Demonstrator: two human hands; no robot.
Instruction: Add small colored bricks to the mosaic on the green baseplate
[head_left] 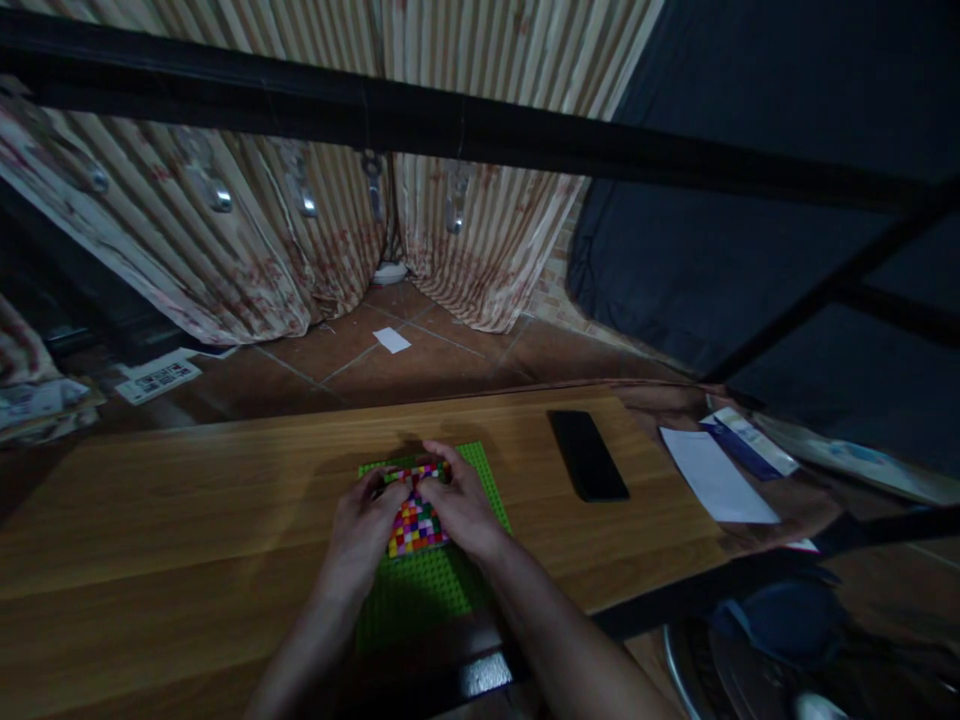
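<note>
A green studded baseplate point(424, 590) lies on the wooden table. On its far half sits a patch of small bricks point(415, 525) in red, yellow, pink, white, blue and other colours. My left hand point(367, 522) is curled around the left side of the brick patch, with its thumb on top. From the right, my right hand point(459, 502) grips the opposite side, fingers bent over the far edge. The two thumbs come close together on the upper part of the patch. Palms and wrists cover some of the bricks and the plate's edges.
A black phone-like slab point(587, 455) lies on the table point(187, 530) to the right. Papers point(716, 475) rest beyond the table's right end. Striped curtains point(285, 240) hang behind, and a dark metal bar point(480, 120) crosses above. Another paper point(391, 340) is on the tiled floor.
</note>
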